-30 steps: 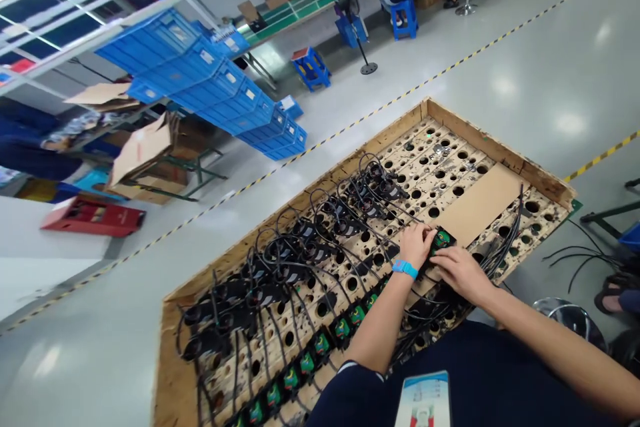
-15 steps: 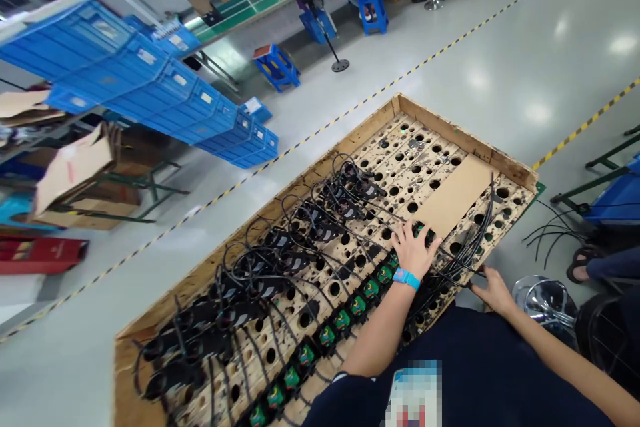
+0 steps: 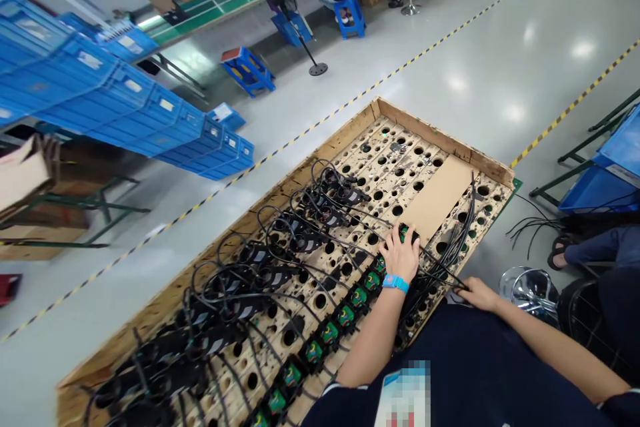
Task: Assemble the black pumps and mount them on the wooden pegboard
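My left hand [image 3: 401,259], wearing a blue wristband [image 3: 396,282], reaches over a wooden board full of round holes [image 3: 383,197]. Its fingers curl around a small black unit with a green circuit board [image 3: 406,233], the last in a row beside a cardboard strip [image 3: 443,193]. At the board's near edge my right hand [image 3: 479,294] is closed on a black cable [image 3: 453,278]; the fingertips are partly hidden. A bundle of black cables [image 3: 457,240] lies close by. More green circuit boards [image 3: 345,315] run down the row towards me, with cables leading to black housings [image 3: 275,277].
A raised wooden rim [image 3: 445,143] borders the board. Stacked blue crates [image 3: 165,117] stand at the left, a floor fan [image 3: 300,27] and blue stool [image 3: 249,71] behind. At right are a chrome stool base [image 3: 530,288], blue bins [image 3: 617,160] and a seated person's leg [image 3: 590,252].
The view has shifted, so the scene sits further left. My left hand's fingers have drawn in around the circuit board unit. My right hand has pulled the cable out straighter.
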Tool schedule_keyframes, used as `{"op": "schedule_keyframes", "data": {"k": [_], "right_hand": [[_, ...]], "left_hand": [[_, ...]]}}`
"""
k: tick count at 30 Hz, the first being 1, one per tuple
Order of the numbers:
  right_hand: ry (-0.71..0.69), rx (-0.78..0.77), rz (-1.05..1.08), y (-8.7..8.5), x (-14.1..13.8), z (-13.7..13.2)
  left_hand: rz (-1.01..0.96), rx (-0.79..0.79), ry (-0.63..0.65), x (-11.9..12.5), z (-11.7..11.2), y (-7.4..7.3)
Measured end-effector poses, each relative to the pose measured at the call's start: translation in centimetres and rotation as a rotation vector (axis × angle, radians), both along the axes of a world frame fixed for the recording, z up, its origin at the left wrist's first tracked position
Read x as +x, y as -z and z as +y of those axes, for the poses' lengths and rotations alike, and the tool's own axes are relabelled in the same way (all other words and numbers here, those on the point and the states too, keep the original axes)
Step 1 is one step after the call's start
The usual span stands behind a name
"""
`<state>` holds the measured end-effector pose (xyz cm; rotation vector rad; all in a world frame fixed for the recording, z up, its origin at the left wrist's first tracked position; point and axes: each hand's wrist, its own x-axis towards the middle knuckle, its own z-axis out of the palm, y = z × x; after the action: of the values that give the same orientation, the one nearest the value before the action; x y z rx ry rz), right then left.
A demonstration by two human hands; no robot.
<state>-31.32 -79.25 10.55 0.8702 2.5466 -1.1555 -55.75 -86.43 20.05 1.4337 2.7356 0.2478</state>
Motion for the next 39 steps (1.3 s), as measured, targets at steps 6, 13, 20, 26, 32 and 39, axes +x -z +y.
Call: {"op": "schedule_keyframes", "data": {"k": [6, 13, 20, 26, 32, 39], "right_hand": [[0.190, 0.447, -0.089, -6.8, 4.0, 9.7], [-0.422, 1.153, 0.170, -12.8, -4.0, 18.7], [-0.408, 1.054, 0.150, -14.5, -4.5, 19.1], [-0.326, 0.469, -0.239, -16.1, -0.6, 17.3], [-0.312, -0.250, -0.083, -14.8, 7.0, 11.2], [-0.526, 0.193, 0.156, -13.8, 2.9, 9.0]], "left_hand": [[0.024, -0.010, 0.008, -0.1, 0.1, -0.1], [0.051, -0.020, 0.014, -0.3, -0.1, -0.2], [-0.059, -0.016, -0.026, 0.2, 0.5, -1.0], [-0.521, 0.227, -0.146, 2.9, -3.1, -4.4], [-1.734, 0.017, 0.017, 12.5, -7.3, -3.4], [-2.300, 0.708, -0.585, 21.3, -1.9, 2.2]]}}
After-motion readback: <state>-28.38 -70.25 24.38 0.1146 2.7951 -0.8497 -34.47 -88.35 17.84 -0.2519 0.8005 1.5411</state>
